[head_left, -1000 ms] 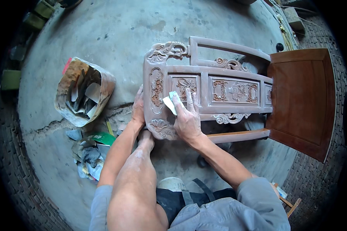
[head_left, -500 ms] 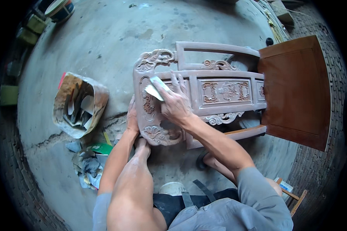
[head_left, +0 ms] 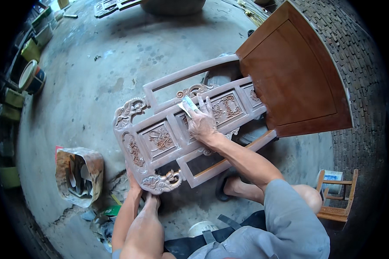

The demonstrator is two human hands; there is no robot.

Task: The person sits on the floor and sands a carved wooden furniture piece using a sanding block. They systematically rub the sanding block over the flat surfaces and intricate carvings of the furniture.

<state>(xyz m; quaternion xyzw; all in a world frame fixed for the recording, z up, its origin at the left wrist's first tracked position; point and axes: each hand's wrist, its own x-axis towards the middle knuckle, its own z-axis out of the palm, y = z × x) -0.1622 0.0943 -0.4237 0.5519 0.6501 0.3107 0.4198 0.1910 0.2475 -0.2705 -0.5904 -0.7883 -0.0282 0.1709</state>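
Observation:
A carved wooden chair [head_left: 173, 160] lies tipped over in front of me, its dusty, pale backrest stretching left and its reddish-brown seat [head_left: 296, 71] rising at the right. My right hand [head_left: 202, 125] rests on the upper edge of the backrest frame, near the middle carved panel. Between its thumb and fingers is a folded piece of pale sandpaper [head_left: 187, 106], pressed against the wood. Low at the left, my left hand [head_left: 134, 181] grips the end of the chair's top rail beside my knee; its fingertips are hidden by the wood.
An open bag [head_left: 80, 196] holding scraps stands on the concrete floor at the left, with rags [head_left: 103, 226] below it. A paint bucket [head_left: 32, 77] is at the far left. A small wooden stool [head_left: 335, 211] and white bucket [head_left: 333, 176] sit at the right.
My right hand with the sandpaper has gone from the top rail rightward along the backrest frame. The view has shifted, and the chair appears lower and more slanted. My left hand stays at the rail.

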